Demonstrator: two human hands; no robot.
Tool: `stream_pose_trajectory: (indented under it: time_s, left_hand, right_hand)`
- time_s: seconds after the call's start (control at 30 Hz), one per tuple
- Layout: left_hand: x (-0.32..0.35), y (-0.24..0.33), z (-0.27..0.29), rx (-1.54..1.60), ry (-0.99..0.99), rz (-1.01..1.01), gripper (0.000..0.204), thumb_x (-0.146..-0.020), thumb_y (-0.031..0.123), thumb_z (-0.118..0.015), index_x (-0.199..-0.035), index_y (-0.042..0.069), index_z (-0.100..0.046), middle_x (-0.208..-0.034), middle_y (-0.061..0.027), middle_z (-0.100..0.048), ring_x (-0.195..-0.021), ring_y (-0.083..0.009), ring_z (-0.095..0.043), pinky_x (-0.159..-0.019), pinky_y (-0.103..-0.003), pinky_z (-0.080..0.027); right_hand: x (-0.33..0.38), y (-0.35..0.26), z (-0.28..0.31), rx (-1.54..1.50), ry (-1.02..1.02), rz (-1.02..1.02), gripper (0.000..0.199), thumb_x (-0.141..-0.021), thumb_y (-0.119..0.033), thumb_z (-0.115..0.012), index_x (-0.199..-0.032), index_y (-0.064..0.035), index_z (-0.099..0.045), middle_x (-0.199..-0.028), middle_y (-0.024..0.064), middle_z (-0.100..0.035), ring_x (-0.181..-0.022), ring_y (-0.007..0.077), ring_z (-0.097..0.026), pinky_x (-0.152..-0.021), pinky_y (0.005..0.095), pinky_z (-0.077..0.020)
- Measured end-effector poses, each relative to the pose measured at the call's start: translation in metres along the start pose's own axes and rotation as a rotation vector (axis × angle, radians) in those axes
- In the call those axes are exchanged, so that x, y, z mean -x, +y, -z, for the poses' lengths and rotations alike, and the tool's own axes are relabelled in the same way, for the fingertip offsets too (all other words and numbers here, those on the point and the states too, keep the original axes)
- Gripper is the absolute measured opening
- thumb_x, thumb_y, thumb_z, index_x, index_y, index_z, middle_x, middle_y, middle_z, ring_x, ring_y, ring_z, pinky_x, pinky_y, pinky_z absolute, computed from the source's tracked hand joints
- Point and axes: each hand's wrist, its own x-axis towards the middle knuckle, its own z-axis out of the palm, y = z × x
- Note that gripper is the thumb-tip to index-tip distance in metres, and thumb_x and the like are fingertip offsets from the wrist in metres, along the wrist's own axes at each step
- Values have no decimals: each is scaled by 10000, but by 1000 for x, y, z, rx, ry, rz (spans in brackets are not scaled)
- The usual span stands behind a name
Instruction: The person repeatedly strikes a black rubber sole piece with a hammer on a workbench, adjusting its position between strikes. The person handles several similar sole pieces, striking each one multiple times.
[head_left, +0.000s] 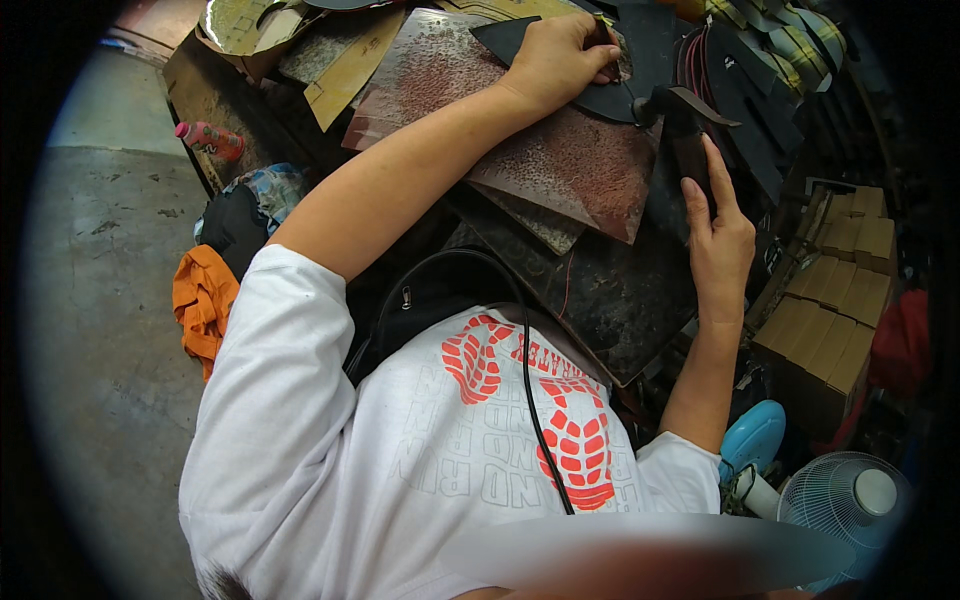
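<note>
Hammer (688,150): one, dark, upper right, head at the edge of a black sheet piece (605,103); contact cannot be told. Right hand (722,240): grips the handle, thumb and forefinger laid along it; other fingers largely hidden. Left hand (555,60): fingertips drawn together above the black sheet piece; whether they pinch anything cannot be told. Beneath: worn reddish-brown board (570,165), on a dark bench (620,300). Cut off: sheet scraps at the upper edge; fan (845,500), running into the dark rim. Blurred: pale shape (640,550), lower edge. Containers: pink bottle (212,140), capped, contents unseen; tan cartons (825,290), right, contents unseen. Markings: bottle, printed, too small to read; white shirt (400,440), outlined lettering, red sole prints.
</note>
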Motion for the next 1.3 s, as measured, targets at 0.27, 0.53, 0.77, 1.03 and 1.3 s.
stream_pose_trajectory:
  time_s: [0.27, 0.53, 0.77, 1.03, 1.3]
  left_hand:
    - [-1, 3, -2, -313, -56, -332, 142, -876, 120, -719, -995, 42, -715, -822, -132, -726, -761, -246, -736, -692, -342, -572]
    - [5, 15, -10, -585, -42, -623, 157, -882, 164, -678, -988, 48, -691, -846, -143, -705, -824, -336, -703, -730, -426, -555]
    - [-1, 0, -9, -351, 16, -329, 162, -877, 186, -704, -941, 37, -705, -819, -147, -711, -782, -342, -705, -716, -416, -555]
    - [-13, -5, 0, -74, 225, -78, 172, -942, 145, -668, -928, -26, -661, -802, -138, -706, -710, -258, -711, -641, -355, -551]
    - [-11, -4, -13, -552, 197, -243, 226, -944, 280, -632, -973, 59, -670, -841, -180, -709, -829, -389, -693, -749, -485, -530]
  right_hand:
    - [-18, -68, 87, -406, 336, 173, 375, -1007, -418, -596, -1217, -108, -603, -958, 141, -682, -793, 225, -658, -676, 325, -526]
    - [-23, -57, 36, -174, 54, -8, 484, -1000, -407, -620, -1426, -191, -544, -1102, 164, -731, -977, 302, -725, -784, 388, -570]
    - [0, -8, 5, 92, 1, -44, 509, -1003, -384, -615, -1492, -316, -489, -944, 178, -739, -841, 379, -724, -707, 435, -546]
    - [13, -9, -28, 59, 103, -86, 524, -1019, -341, -594, -1516, -275, -441, -983, 215, -731, -888, 406, -721, -707, 473, -544]
    - [14, -2, -38, 12, 183, 18, 503, -1024, -333, -586, -1504, -253, -458, -1081, 209, -729, -947, 403, -720, -747, 466, -559]
